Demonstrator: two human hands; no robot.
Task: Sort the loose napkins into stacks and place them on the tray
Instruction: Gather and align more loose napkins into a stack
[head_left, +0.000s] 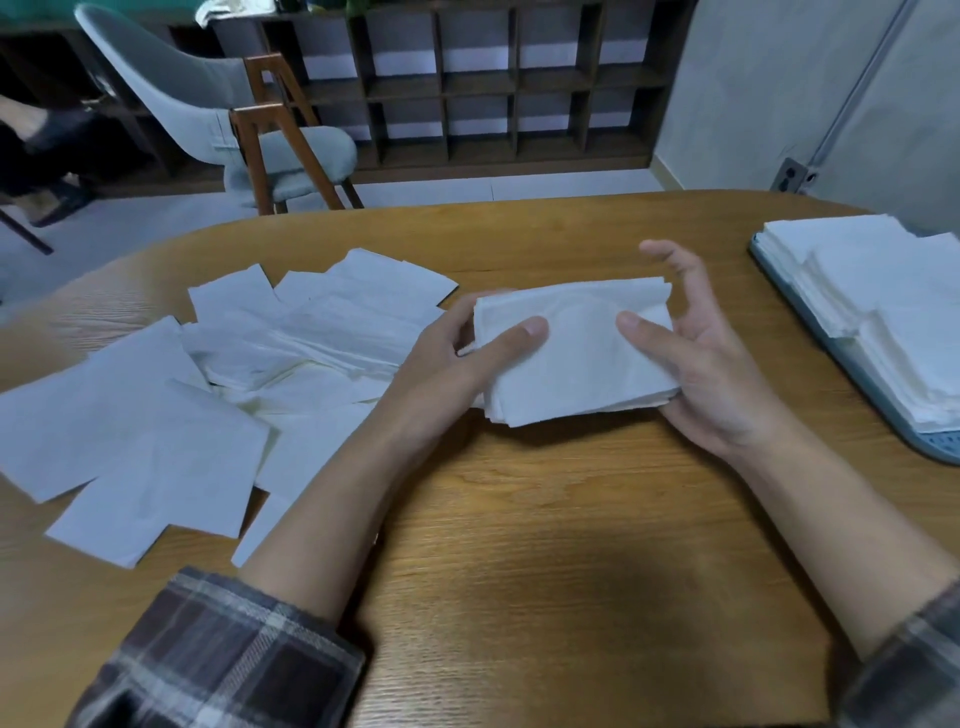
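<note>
Your left hand (457, 353) and right hand (717, 384) each pinch the stack (571, 364), thumbs on top, above the table's (519, 519) middle. You're probably squaring its edges. Loose napkins (234, 374) lie at the left edge, and the tray (930, 444) waits at the right.

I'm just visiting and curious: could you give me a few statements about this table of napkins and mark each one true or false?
1. The left hand and the right hand both hold one stack of napkins. True.
2. The tray has nothing on it. False: it already carries stacked napkins.
3. Loose napkins lie scattered on the table to the person's left. True.
4. The held stack rests on the tray. False: it is in the hands over the table, apart from the tray, which sits to the right.
5. The person's sleeves are plain white. False: the sleeves are dark plaid.
</note>
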